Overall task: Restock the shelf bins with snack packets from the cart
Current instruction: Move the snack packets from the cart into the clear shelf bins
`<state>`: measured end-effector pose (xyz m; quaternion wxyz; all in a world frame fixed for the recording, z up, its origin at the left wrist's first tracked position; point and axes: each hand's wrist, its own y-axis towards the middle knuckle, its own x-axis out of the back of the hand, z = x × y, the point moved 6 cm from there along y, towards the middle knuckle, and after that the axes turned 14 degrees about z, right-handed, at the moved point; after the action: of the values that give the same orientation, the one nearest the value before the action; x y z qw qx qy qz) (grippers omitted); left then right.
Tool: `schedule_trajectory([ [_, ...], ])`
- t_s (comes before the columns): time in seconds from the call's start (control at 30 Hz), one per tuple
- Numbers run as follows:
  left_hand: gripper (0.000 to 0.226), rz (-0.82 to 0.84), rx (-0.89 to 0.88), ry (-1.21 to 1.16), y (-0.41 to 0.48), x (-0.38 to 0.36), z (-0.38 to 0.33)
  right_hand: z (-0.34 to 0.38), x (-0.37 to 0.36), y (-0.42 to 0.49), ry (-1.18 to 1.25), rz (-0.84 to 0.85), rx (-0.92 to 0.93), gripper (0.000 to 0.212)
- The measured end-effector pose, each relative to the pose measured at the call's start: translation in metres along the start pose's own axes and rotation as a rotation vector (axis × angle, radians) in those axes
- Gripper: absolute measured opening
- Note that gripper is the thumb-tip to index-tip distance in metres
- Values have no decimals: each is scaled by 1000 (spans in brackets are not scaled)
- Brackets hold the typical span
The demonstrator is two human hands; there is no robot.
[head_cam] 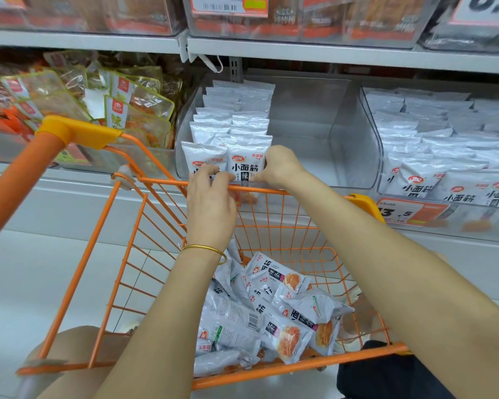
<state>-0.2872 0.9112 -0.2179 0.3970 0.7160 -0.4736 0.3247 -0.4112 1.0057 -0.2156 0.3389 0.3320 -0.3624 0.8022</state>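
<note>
Squaring the front row is where this can slip. At the clear bin's (343, 133) front left, your left hand (211, 197) curls its fingers onto the front packets (244, 162); just right of them your right hand (281, 168) pinches the outer packet's edge. Right of that the bin lies bare — let go carelessly and the upright row may topple that way. More loose packets (274, 312) lie in the cart (156, 180) below the bin.
</note>
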Motion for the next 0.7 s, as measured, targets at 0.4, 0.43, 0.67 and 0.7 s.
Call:
schedule_trajectory([
  [0.4, 33, -3, -1, -2, 0, 1, -2, -1, 1, -7, 140, 97, 78, 32],
  [0.43, 33, -4, 1, -4, 0, 1, -2, -1, 2, -9, 146, 100, 72, 32],
  [0.67, 46, 2, -89, 20, -2, 3, -17, -13, 22, -41, -7, 48, -9, 34],
  [0.7, 45, 8, -100, 20, -2, 3, -20, -14, 28, -50, -44, -34, -4, 37],
])
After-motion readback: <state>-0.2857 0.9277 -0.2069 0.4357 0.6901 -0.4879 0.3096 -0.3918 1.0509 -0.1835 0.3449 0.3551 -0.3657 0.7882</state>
